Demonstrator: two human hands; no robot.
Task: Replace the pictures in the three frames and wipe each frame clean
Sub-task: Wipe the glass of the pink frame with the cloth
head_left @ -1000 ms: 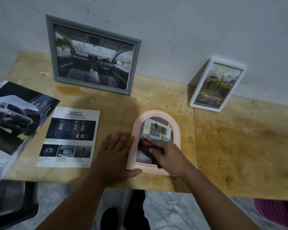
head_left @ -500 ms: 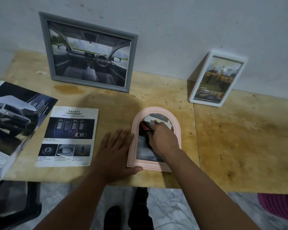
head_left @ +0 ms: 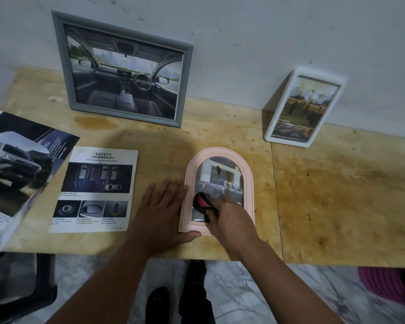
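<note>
At the far left an open car brochure [head_left: 21, 169] hangs over the edge of the wooden table [head_left: 337, 195], and just beside it lies a loose page headed SAFETY [head_left: 94, 190]. Neither touches my work, though the page sits near my left hand [head_left: 164, 211], so I should keep my strokes short and not shove anything toward it.

That left hand is spread flat, palm down, fingers against the left rail of the pink arched frame [head_left: 218, 190] and the thumb hooked under its bottom edge — it pins the frame, which lies face up near the table's front edge. To wipe well I think I must hold that pressure steady, since the frame could slide off toward me.

My right hand [head_left: 232, 218] pinches a small dark cloth with a red patch [head_left: 202, 203], pressed on the lower left of the glass. I judge the upper part of the pane needs passes too, as do the rim's grooves — working from the arch down to the base would suit best.

Behind, the grey frame [head_left: 124, 71] with a car interior leans on the wall, and to the right the white frame [head_left: 304, 108] leans likewise; both are well apart from my hands. A purple basket [head_left: 388, 286] shows below the table at the right.
</note>
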